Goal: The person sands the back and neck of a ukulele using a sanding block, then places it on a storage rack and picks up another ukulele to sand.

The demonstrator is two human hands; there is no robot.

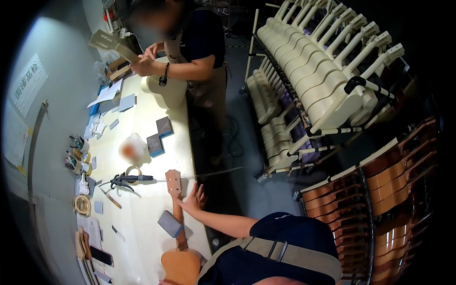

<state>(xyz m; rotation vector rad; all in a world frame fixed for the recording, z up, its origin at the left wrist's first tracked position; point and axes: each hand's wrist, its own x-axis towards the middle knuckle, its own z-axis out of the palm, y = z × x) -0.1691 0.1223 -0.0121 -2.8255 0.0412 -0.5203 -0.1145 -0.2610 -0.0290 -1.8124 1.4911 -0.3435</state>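
On the pale worktop (142, 223) my left hand (194, 198) lies flat, fingers spread, against the neck of a brown ukulele (176, 228), gripping nothing; a grey sanding block (170, 223) sits just beside the neck. My right hand is out of sight. Two white paper signs (26, 85) hang on the wall at left.

Racks of unfinished cream instrument bodies (313, 80) & brown ones (394, 185), right.
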